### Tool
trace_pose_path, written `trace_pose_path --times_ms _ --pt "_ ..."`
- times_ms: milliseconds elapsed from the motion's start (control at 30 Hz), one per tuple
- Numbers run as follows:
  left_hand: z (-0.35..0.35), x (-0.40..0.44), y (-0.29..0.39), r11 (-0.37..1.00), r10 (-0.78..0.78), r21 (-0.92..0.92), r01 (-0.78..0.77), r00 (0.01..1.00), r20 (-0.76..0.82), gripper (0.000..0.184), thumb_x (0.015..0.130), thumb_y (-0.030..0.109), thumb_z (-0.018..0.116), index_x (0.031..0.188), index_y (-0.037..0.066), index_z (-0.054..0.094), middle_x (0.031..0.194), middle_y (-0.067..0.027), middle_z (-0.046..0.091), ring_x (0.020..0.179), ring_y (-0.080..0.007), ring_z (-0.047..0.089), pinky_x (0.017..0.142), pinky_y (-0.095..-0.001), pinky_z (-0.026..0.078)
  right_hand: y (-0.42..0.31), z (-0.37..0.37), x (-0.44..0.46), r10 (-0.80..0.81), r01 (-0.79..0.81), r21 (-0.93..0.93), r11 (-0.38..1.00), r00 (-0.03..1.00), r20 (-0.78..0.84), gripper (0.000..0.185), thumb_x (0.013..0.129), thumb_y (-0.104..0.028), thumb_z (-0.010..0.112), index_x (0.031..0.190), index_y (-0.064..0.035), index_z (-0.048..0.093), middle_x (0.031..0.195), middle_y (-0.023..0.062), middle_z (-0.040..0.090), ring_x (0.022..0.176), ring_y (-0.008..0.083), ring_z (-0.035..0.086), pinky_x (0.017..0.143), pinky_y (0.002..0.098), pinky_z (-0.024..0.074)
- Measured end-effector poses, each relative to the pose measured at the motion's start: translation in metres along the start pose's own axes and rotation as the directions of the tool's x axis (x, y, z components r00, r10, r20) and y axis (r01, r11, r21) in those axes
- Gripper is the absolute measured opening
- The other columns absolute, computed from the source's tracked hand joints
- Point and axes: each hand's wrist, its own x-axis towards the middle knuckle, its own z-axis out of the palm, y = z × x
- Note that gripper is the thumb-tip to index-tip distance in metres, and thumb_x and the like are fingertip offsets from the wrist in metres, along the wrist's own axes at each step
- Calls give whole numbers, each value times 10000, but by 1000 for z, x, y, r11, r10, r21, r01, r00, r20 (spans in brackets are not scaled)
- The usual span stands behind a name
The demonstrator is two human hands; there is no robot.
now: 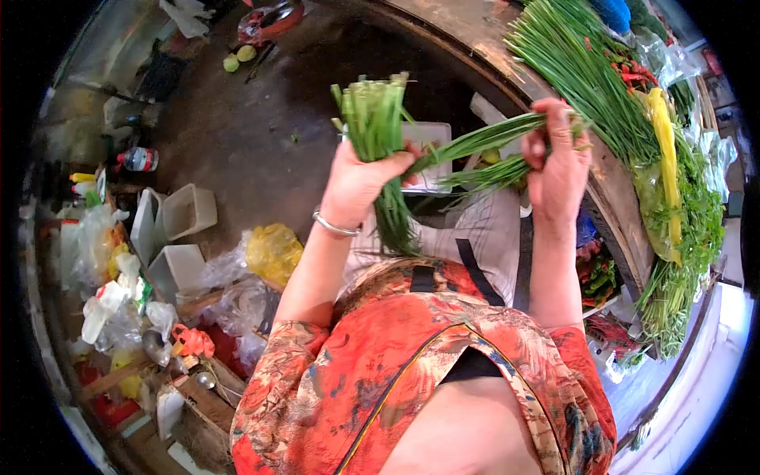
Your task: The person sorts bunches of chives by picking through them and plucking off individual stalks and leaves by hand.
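My left hand [356,178], with a bracelet at the wrist, is wrapped round an upright bunch of chives [378,119]. The pale stalk ends point up and the dark leaf ends hang over my lap. From beside its thumb, a smaller strand of chives [483,138] stretches across to my right hand [557,162]. The fingers of that hand are closed on the strand, and more loose leaves trail below it. Beneath the strand, a white tray [431,133] is partly hidden.
A large heap of chives [582,79] lies on the wooden table [475,39] at the right, beside a yellow plastic strip [663,142] and leafy herbs [697,214]. At left stand a pale bin [190,212], plastic bags [273,252] and a bottle [139,159]. Round green vegetables [239,58] lie on the floor.
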Motion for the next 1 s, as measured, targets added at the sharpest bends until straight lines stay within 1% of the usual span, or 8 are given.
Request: trace_pose_path --times_ms 167,300,433,567,667,767,867,1000 --pt "-23 3 5 996 72 -43 -77 991 -109 96 791 -23 614 882 9 617 846 -136 669 673 -194 628 561 -296 514 -15 -16 5 -90 98 60 993 989 -117 233 936 -253 590 934 -25 635 629 -24 487 516 52 398 438 202 252" --pt "-30 2 8 967 251 -25 -255 962 -109 103 823 45 584 911 -2 608 924 -162 677 826 -229 645 726 -363 513 -14 -27 6 -117 126 69 990 986 -121 245 948 -267 569 928 -30 631 636 -21 485 530 57 403 451 204 258" --pt "-33 -1 17 972 230 70 -224 969 -95 159 832 78 561 942 -22 618 1002 -190 665 911 -264 644 842 -377 497 -14 -28 7 -181 177 -39 983 968 -175 279 974 -283 513 867 -42 602 712 20 534 638 110 492 557 243 376" --pt "-21 -4 13 995 102 2 -102 991 93 246 770 100 583 990 -10 574 939 -202 660 897 -308 648 842 -408 506 -4 -11 2 -327 321 -136 937 945 -29 301 989 -265 474 794 -49 550 722 19 556 654 108 536 586 243 423" --pt "-8 -1 1 990 23 -144 11 973 232 293 738 118 631 998 -5 574 898 -192 663 822 -311 659 790 -414 533 -1 6 -9 54 -21 -229 973 989 139 136 903 -211 620 932 -80 604 704 -48 536 597 38 478 523 181 361" --pt "5 -3 -8 980 -43 -175 95 960 276 315 744 124 638 1025 -3 576 882 -190 661 767 -286 662 726 -383 542 12 20 -13 274 -220 -279 935 947 169 304 829 -174 712 1110 -91 628 710 -91 516 576 1 404 496 160 289" --pt "11 -3 -12 989 -88 -83 126 928 362 368 744 134 637 1073 -13 564 893 -196 658 750 -280 660 712 -378 540 21 27 -12 351 -304 -200 931 895 273 339 835 -182 711 1135 -58 611 703 -81 528 568 4 395 496 164 298" --pt "19 -8 -5 976 -89 -162 144 947 309 404 764 99 606 1143 -22 537 939 -181 655 779 -237 651 691 -341 541 29 24 -13 299 -266 -171 949 931 210 159 862 -163 684 971 -58 635 683 -71 536 555 -1 398 479 172 285"
